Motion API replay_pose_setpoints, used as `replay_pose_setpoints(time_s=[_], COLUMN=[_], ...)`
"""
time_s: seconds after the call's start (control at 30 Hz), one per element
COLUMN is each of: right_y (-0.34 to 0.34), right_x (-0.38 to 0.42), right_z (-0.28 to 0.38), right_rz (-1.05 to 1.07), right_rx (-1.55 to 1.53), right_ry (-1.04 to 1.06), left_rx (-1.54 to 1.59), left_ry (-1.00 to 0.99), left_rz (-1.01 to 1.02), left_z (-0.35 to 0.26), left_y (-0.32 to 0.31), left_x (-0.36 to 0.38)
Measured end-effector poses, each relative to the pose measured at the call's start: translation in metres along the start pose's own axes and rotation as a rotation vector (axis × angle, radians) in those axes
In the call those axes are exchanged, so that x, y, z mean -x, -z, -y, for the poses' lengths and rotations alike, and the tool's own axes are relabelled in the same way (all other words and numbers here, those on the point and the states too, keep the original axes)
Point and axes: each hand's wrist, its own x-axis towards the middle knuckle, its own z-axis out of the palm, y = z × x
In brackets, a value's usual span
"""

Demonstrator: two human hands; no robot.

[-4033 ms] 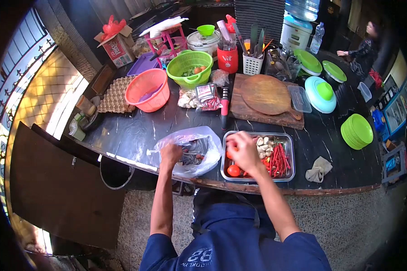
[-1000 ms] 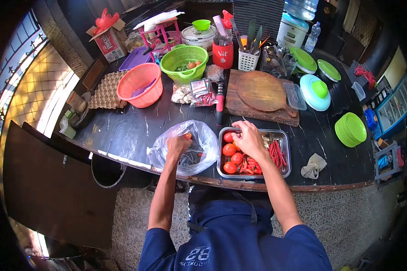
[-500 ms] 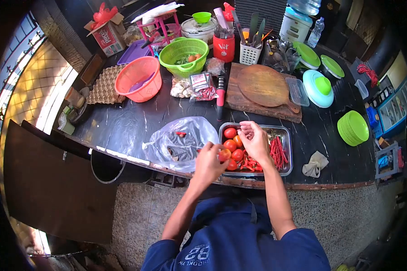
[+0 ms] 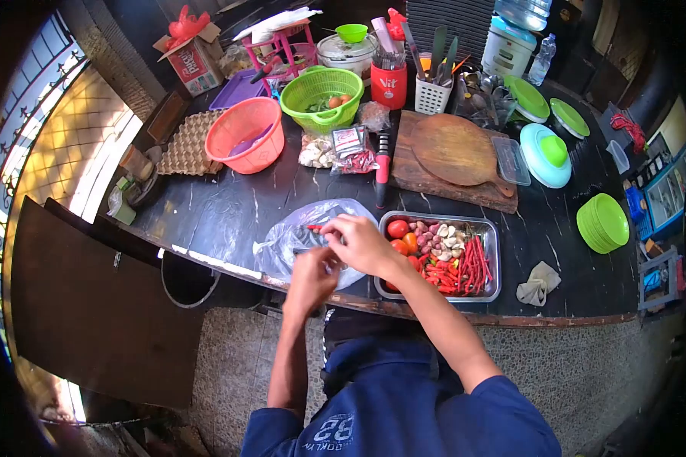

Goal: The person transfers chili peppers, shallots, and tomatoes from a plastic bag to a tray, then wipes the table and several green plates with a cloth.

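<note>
Over the clear plastic bag (image 4: 286, 236) both hands are close together. My left hand (image 4: 312, 280) has its fingers curled; what lies in them, if anything, is hidden. My right hand (image 4: 360, 244) reaches across from the right with thumb and fingers drawn together, and I cannot make out what they grip. A small red piece (image 4: 315, 227) shows in the bag beside the right fingertips. To the right stands a metal tray (image 4: 495, 263) with tomatoes (image 4: 398, 228), shallots (image 4: 427, 242), garlic cloves (image 4: 454, 240) and red chilies (image 4: 476, 263).
Behind are a wooden cutting board (image 4: 453, 152), a knife sharpener (image 4: 382, 171), a pink basket (image 4: 263, 154) and a green basket (image 4: 324, 118). A crumpled cloth (image 4: 539, 283) lies right of the tray, with stacked green plates (image 4: 604, 223) beyond. The counter's front edge (image 4: 541, 321) runs before me.
Both hands have moved left, from the tray to over the plastic bag. The tomato seen at my left fingers before is no longer visible there. The view has shifted slightly.
</note>
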Motion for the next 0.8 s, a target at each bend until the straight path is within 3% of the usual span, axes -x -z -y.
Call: replay_pose_setpoints(time_s=[0.13, 0.2, 0.3, 0.33, 0.4, 0.5, 0.63, 0.73, 0.8], right_y=[-0.064, -0.084, -0.103, -0.109, -0.114, -0.106, -0.090, -0.081, -0.078], right_x=[-0.028, -0.036, -0.037, -0.034, -0.023, -0.012, 0.001, 0.003, 0.004], right_z=[-0.042, -0.054, -0.064, -0.070, -0.080, -0.079, -0.068, -0.065, -0.063], right_rz=[0.189, 0.251, 0.168, 0.045, 0.035, 0.026, -0.023, -0.061, -0.100], right_rx=[0.258, 0.473, 0.534, 0.537, 0.543, 0.545, 0.279, -0.140, -0.112], right_ry=[-0.011, -0.084, -0.099, -0.040, -0.042, -0.004, -0.125, -0.366, -0.364], left_rx=[-0.393, -0.377, -0.398, -0.436, -0.536, -0.483, -0.550, -0.512, -0.425], left_ry=[0.061, 0.071, 0.084, 0.094, 0.097, 0.031, 0.173, 0.129, 0.082], left_rz=[-0.093, -0.135, -0.151, -0.109, 0.004, -0.014, 0.083, -0.032, -0.110], left_z=[0.063, 0.095, 0.096, 0.092, 0.103, 0.115, 0.132, 0.129, 0.120], left_y=[0.021, 0.015, 0.017, 0.016, 0.010, 0.001, -0.010, -0.011, -0.009], left_x=[-0.023, -0.040, -0.061, -0.069, -0.088, -0.098, -0.115, -0.110, -0.102])
